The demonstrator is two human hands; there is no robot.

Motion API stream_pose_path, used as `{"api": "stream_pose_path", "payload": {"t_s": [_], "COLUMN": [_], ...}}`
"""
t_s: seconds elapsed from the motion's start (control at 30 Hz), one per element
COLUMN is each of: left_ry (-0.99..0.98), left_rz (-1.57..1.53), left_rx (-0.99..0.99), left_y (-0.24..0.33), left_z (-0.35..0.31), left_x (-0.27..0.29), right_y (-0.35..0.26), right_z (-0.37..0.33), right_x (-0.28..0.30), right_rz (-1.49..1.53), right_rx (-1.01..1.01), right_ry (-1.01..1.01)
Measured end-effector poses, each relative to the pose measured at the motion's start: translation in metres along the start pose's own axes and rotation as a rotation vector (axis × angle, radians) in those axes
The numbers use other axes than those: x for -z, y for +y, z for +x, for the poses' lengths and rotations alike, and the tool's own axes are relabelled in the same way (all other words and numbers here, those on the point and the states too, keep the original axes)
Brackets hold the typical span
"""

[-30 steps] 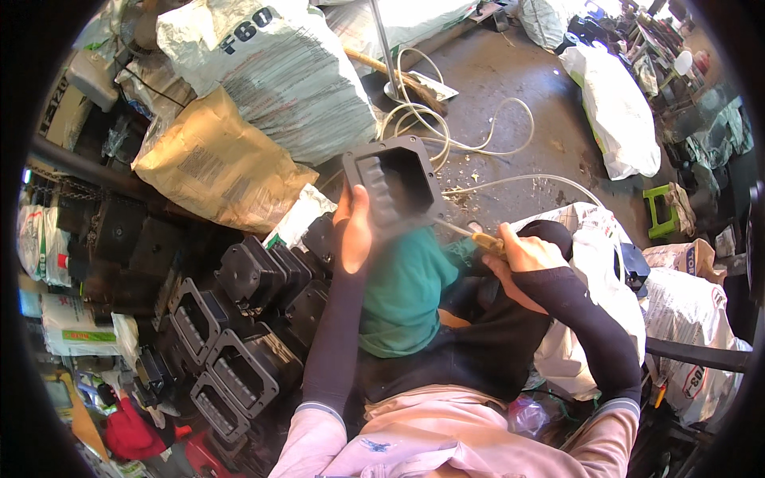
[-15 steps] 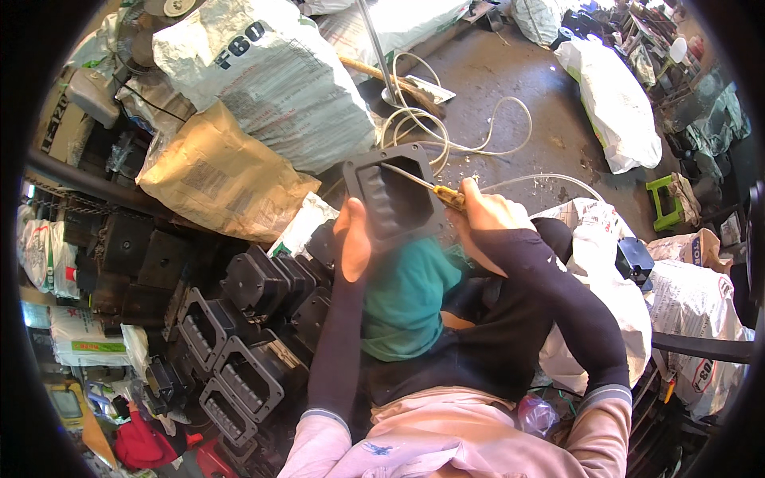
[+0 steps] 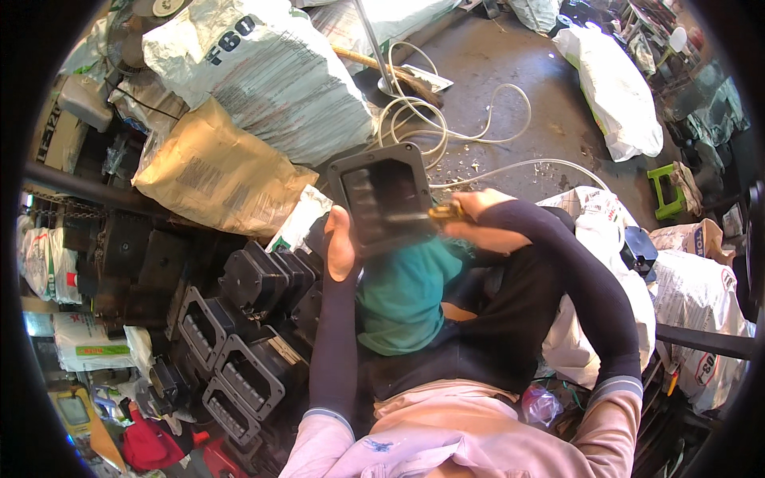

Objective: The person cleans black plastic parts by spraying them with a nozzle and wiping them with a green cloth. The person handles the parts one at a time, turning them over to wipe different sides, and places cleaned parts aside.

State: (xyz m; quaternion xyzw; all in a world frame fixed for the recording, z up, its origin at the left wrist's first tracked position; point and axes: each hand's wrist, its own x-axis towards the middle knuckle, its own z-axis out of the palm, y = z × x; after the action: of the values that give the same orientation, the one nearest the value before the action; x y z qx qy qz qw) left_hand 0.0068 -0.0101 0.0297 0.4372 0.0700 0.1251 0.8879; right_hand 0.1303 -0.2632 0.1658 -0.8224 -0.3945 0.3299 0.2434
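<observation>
My left hand (image 3: 341, 243) grips a black plastic housing (image 3: 343, 195) by its left side. The housing is a squarish open box with a wide rim and a screw hole at its corners; its opening faces up toward me, above a green cloth (image 3: 402, 299) on my lap. In my right hand (image 3: 482, 215) is a yellow-handled tool (image 3: 446, 212) with a thin shaft, held at the housing's right rim. The shaft reaches over or into the opening; motion blur hides its tip. Beside my left forearm, several similar black housings (image 3: 249, 381) are stacked, some with ribbed insides showing.
A brown paper sack (image 3: 215, 179) and a large white sack (image 3: 271, 88) stand ahead on the left. A pale hose (image 3: 522, 131) coils over the floor by a broom (image 3: 414, 84). White sacks (image 3: 610, 95) and a green stool (image 3: 665, 191) are on the right.
The tool's shaft has swept from the upper part of the opening down toward its lower right, with my right hand slightly lower. The housing has shifted a little left.
</observation>
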Motion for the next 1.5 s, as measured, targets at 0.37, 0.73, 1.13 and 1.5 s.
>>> {"api": "stream_pose_path", "payload": {"t_s": [0.37, 0.73, 1.13, 1.5], "left_ry": [0.104, 0.121, 0.276, 0.224], "left_rz": [0.097, 0.258, -0.039, 0.227], "left_rx": [-0.066, -0.108, -0.072, -0.158], "left_y": [-0.003, 0.011, 0.003, 0.017], "left_z": [0.009, 0.002, 0.027, 0.032], "left_x": [-0.021, -0.039, -0.024, -0.039], "right_y": [-0.027, -0.014, -0.01, -0.02], "right_z": [-0.066, -0.041, -0.078, -0.068], "right_x": [-0.039, -0.019, -0.057, -0.04], "right_rz": [-0.253, -0.253, -0.289, -0.272], "right_rx": [-0.027, -0.261, -0.018, -0.088], "right_ry": [0.223, 0.565, 0.47, 0.512]}}
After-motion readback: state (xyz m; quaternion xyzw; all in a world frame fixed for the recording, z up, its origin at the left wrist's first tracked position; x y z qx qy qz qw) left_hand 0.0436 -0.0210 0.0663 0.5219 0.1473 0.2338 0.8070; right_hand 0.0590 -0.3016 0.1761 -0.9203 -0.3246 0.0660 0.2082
